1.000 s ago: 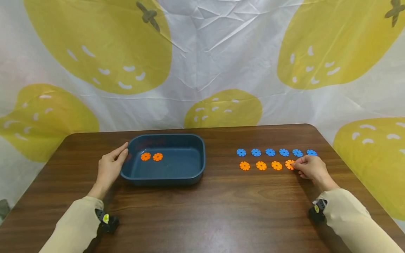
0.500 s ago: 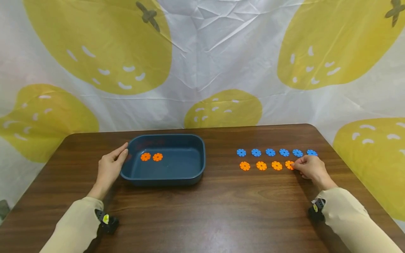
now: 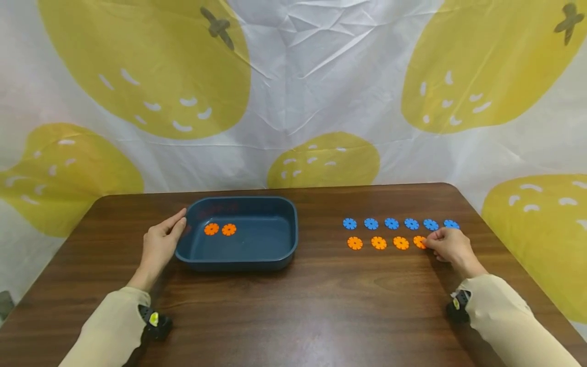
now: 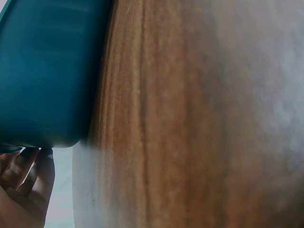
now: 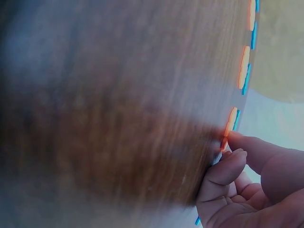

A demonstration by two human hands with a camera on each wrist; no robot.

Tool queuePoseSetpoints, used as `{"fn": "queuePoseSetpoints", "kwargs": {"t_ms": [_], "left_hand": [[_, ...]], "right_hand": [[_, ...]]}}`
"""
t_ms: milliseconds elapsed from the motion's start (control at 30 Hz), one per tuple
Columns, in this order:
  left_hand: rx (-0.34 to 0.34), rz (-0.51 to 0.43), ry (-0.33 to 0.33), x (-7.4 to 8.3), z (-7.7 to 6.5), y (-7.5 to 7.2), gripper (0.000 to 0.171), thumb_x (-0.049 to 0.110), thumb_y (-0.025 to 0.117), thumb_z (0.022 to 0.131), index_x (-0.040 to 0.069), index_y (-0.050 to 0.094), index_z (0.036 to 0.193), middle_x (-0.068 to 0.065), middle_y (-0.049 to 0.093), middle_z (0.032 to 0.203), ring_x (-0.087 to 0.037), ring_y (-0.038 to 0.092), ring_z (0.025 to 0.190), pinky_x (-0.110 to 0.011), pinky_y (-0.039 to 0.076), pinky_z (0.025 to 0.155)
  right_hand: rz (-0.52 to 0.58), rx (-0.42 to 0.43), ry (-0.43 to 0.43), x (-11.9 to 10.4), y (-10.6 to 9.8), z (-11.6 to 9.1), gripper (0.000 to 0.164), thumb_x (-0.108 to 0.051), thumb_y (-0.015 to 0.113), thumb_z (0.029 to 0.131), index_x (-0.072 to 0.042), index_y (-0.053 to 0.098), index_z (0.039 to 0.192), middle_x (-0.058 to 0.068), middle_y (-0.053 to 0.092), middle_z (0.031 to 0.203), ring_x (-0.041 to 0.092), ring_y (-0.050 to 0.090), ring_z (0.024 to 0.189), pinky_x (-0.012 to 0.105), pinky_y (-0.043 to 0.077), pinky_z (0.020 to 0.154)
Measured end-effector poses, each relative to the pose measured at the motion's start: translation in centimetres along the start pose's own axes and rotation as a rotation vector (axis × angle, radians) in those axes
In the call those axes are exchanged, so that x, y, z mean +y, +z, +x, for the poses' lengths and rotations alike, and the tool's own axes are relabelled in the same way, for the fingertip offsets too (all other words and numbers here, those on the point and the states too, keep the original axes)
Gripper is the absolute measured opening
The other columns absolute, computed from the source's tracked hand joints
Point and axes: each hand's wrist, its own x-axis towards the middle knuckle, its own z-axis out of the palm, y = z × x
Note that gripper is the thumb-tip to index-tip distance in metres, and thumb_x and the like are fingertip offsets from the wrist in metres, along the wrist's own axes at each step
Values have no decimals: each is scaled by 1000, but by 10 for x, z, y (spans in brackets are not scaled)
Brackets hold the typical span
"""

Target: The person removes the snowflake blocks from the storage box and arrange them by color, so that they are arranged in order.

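Observation:
My right hand is at the right end of a row of orange notched plastic discs. Its thumb and forefinger pinch the last orange disc by the edge, and this disc lies level with its row. In the right wrist view the thumb overlaps that disc. At the left, my left hand touches the end of a dark blue rectangular tub with nearly straight fingers. The left wrist view has its fingertips against the tub's end wall. Two orange discs lie flat inside the tub.
Behind the orange row runs a row of several blue notched discs, the rightmost partly behind the right hand. Everything stands on a brown wooden table. A white cloth with yellow fruit prints hangs behind its far edge.
The head view has tipped very slightly, so the scene sits a little lower. Both hands, the tub and the discs keep their places.

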Motion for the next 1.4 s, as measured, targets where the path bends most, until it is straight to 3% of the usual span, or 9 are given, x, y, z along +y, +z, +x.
{"fn": "queuePoseSetpoints", "kwargs": {"t_ms": [333, 600, 967, 1400], "left_hand": [[-7, -5, 1, -2, 2, 0, 43, 32, 50, 98, 14, 52, 136, -17, 57, 127, -39, 54, 116, -54, 41, 96], [14, -10, 6, 0, 2, 0, 41, 29, 52, 97, 12, 53, 135, -19, 62, 118, -38, 57, 112, -52, 43, 95], [42, -3, 50, -2, 1, 2, 40, 28, 52, 97, 12, 55, 133, -17, 67, 108, -33, 64, 101, -48, 46, 92], [51, -8, 39, -2, 3, 2, 38, 27, 55, 96, 10, 57, 131, -15, 61, 120, -36, 60, 109, -51, 42, 96]], "right_hand": [[97, -8, -52, -8, 0, -5, 35, -22, 56, 94, 13, 55, 103, -2, 56, 71, 6, 50, 57, 21, 52, 55], [191, -36, -169, -56, 9, -11, 40, -25, 52, 97, 11, 48, 114, -6, 55, 70, 6, 52, 58, 23, 52, 57], [325, -111, -271, -122, 38, -21, 34, -24, 53, 97, 6, 50, 113, -6, 52, 67, 5, 48, 55, 22, 49, 53], [460, -183, -361, -194, 90, -28, 22, -14, 58, 93, 5, 56, 105, -4, 52, 65, 7, 47, 54, 21, 46, 52]]}}
